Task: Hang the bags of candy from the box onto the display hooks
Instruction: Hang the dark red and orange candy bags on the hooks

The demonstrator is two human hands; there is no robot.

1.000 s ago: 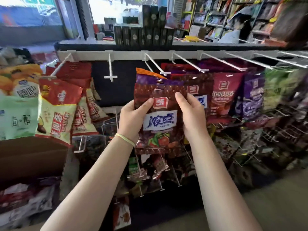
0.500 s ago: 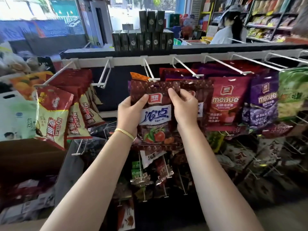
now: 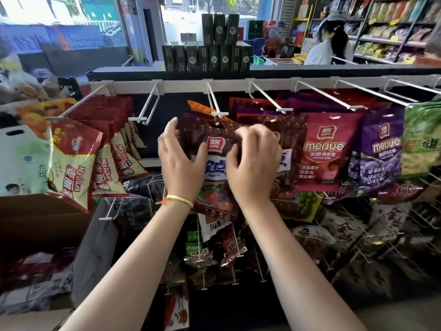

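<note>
A dark brown candy bag (image 3: 216,139) with a red logo and fruit picture hangs in front of the rack, its punch hole just under the tip of a white display hook (image 3: 219,113). My left hand (image 3: 181,161) holds the bag's left edge, thumb on the front and fingers spread behind. The bag's upper right corner is pinched by my right hand (image 3: 255,161), its fingers curled over the top edge. An open cardboard box (image 3: 40,216) at the lower left holds more bags (image 3: 35,271).
To the left is a bare double hook (image 3: 145,115). Red and cream bags (image 3: 76,163) hang further left, and red (image 3: 327,151), purple (image 3: 379,151) and green bags hang to the right. Lower wire hooks carry more packets. A person stands at the far shelves (image 3: 329,41).
Both hands lifted the brown bag up to the hook tip. My right fingers have curled over its top edge, and my left fingers have spread along its left side.
</note>
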